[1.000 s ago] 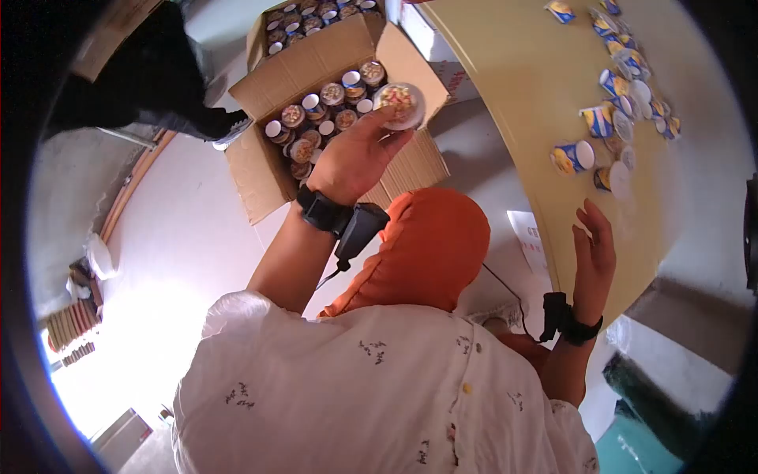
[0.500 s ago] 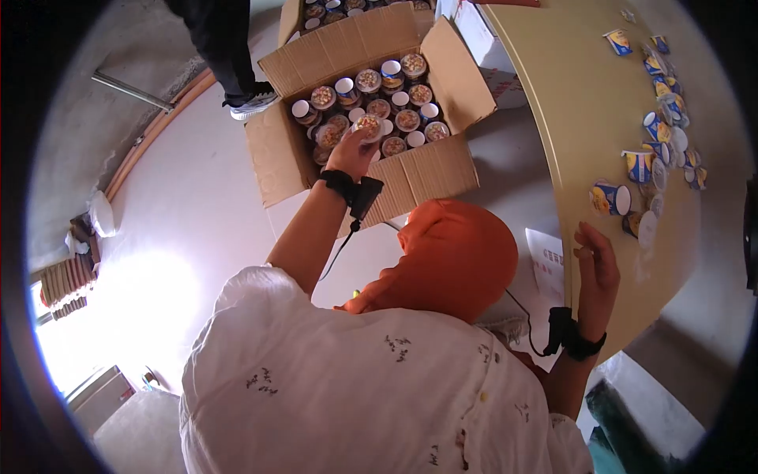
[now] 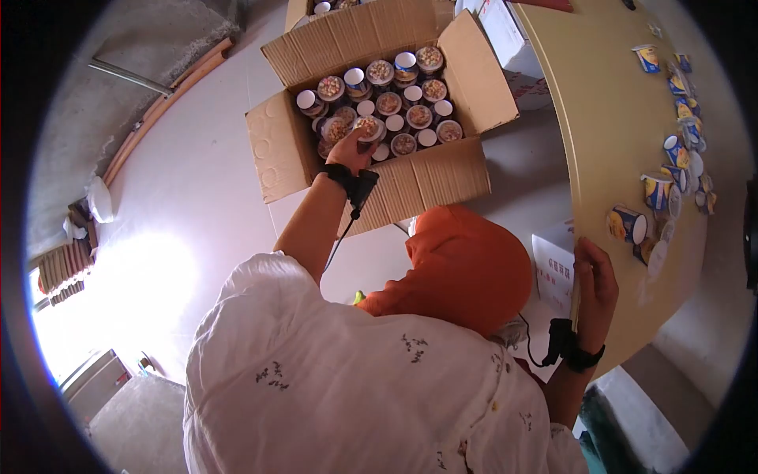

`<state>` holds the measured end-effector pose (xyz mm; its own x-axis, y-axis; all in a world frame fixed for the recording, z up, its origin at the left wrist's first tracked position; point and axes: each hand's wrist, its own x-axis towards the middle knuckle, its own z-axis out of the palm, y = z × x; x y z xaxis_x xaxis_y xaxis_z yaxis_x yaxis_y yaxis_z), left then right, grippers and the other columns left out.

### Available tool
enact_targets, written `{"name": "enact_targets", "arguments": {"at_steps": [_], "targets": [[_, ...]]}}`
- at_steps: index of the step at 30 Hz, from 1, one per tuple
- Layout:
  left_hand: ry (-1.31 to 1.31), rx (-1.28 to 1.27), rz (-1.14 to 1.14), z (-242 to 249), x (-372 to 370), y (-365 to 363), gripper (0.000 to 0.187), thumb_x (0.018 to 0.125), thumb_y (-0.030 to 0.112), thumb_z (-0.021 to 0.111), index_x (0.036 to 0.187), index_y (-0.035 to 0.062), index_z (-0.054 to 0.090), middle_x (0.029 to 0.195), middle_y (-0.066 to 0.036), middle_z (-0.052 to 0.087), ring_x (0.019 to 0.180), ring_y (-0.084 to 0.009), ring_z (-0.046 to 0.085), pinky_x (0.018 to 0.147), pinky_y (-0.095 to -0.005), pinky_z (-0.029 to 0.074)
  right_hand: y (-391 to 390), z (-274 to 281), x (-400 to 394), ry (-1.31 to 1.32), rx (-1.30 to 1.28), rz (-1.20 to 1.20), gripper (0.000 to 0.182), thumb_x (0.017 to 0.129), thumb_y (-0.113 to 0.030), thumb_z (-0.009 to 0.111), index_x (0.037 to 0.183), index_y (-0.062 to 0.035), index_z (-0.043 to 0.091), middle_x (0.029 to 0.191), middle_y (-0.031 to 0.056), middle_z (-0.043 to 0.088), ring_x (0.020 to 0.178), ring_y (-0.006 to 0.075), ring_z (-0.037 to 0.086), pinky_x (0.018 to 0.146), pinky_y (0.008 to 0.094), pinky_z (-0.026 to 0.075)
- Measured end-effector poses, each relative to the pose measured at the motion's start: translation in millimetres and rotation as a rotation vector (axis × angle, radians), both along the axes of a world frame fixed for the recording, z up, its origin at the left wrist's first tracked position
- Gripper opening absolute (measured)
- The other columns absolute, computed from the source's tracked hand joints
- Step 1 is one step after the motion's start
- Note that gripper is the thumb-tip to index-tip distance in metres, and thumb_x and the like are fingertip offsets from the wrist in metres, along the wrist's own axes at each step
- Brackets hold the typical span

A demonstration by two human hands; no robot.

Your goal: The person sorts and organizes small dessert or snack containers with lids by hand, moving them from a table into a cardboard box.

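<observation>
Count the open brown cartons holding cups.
2: the near carton, under the left hand, and the far carton, cut off at the top. Others may be hidden.

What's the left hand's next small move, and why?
Probably ease the clear-topped cup down into the cardboard carton: the left hand holds it at the open top, amid packed cups. What lies beneath is hidden.

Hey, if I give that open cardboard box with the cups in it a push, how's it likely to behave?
The open cardboard box will probably feel heavy, since many cups crowd it. Its flaps would likely bend if pushed, being corrugated card splayed outward. It might slide fairly readily, as the floor looks smooth.
</observation>
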<state>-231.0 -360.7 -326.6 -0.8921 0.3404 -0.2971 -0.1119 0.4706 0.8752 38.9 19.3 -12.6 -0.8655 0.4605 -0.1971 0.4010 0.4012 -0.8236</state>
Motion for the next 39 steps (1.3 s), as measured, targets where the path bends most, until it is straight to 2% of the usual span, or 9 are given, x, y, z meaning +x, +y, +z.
{"name": "enact_targets", "arguments": {"at_steps": [4,9,13,15,16,21,23,29,39], "targets": [[-0.037,0.021,0.041,-4,2,-4,0.048,0.090,0.016,0.070,0.132,0.0061,0.051,0.113,-0.015,0.065,0.108,-0.0245,0.062,0.085,-0.0344,0.053,-1,-1,-5,-0.012,-0.019,0.001,0.027,0.098,-0.003,0.054,0.125,0.0005,0.058,0.119,0.0094,0.063,0.112,0.0178,0.060,0.097,0.0309,0.046],[-0.805,0.836,0.638,-35,-17,-12,0.053,0.085,0.009,0.071,0.134,0.0110,0.050,0.108,-0.016,0.063,0.094,-0.0252,0.064,0.081,-0.0360,0.055,0,-2,-9,-0.026,-0.020,0.011,0.028,0.098,-0.003,0.054,0.125,0.0000,0.058,0.121,0.0089,0.062,0.112,0.0183,0.060,0.097,0.0309,0.047],[-0.228,0.501,0.248,-96,-14,-36,0.057,0.083,0.000,0.070,0.135,0.0089,0.048,0.125,-0.013,0.052,0.101,-0.0272,0.058,0.086,-0.0348,0.054,0,-1,-10,-0.034,-0.034,0.007,0.028,0.099,-0.003,0.053,0.126,-0.0005,0.058,0.122,0.0091,0.061,0.113,0.0189,0.060,0.098,0.0312,0.047],[0.233,-0.139,0.161,-1,3,-16,0.056,0.084,0.002,0.070,0.135,0.0068,0.047,0.125,-0.013,0.052,0.099,-0.0270,0.059,0.087,-0.0359,0.054,-2,0,-12,-0.036,-0.039,0.003,0.028,0.099,-0.003,0.053,0.126,-0.0005,0.058,0.122,0.0093,0.061,0.114,0.0191,0.060,0.098,0.0314,0.047],[-0.207,0.244,0.391,-4,-6,-17,0.056,0.082,0.005,0.073,0.133,0.0048,0.049,0.127,-0.013,0.055,0.103,-0.0260,0.060,0.088,-0.0377,0.054,-3,0,-12,-0.039,-0.044,-0.003,0.028,0.099,-0.004,0.053,0.126,-0.0004,0.058,0.122,0.0096,0.061,0.114,0.0193,0.060,0.098,0.0315,0.047],[-0.131,0.384,0.450,-42,-25,-35,0.045,0.091,0.021,0.067,0.131,0.0057,0.052,0.125,-0.012,0.058,0.104,-0.0248,0.060,0.087,-0.0375,0.055,-5,1,-12,-0.035,-0.040,-0.005,0.027,0.099,-0.005,0.054,0.126,-0.0008,0.059,0.120,0.0096,0.062,0.113,0.0186,0.060,0.098,0.0315,0.047],[-0.571,0.744,0.779,-22,-31,-31,0.051,0.094,0.037,0.063,0.134,0.0085,0.050,0.123,-0.011,0.058,0.101,-0.0248,0.059,0.082,-0.0372,0.054,-4,1,-12,-0.034,-0.025,0.003,0.027,0.099,-0.006,0.054,0.125,-0.0009,0.059,0.119,0.0095,0.063,0.113,0.0183,0.060,0.098,0.0314,0.047],[-0.671,0.270,0.826,42,-34,-17,0.060,0.093,0.061,0.050,0.131,0.0153,0.052,0.116,-0.007,0.063,0.090,-0.0210,0.059,0.067,-0.0353,0.047,-2,0,-11,-0.026,-0.024,-0.001,0.027,0.099,-0.005,0.054,0.125,-0.0009,0.059,0.117,0.0090,0.064,0.111,0.0176,0.061,0.098,0.0310,0.046],[-0.708,0.579,0.711,3,-54,-26,0.052,0.090,0.065,0.056,0.107,0.0160,0.061,0.093,-0.005,0.067,0.066,-0.0173,0.058,0.046,-0.0320,0.039,-2,1,-12,-0.019,-0.065,-0.019,0.028,0.099,-0.004,0.055,0.126,-0.0004,0.059,0.117,0.0089,0.064,0.110,0.0170,0.061,0.098,0.0299,0.045]]}}
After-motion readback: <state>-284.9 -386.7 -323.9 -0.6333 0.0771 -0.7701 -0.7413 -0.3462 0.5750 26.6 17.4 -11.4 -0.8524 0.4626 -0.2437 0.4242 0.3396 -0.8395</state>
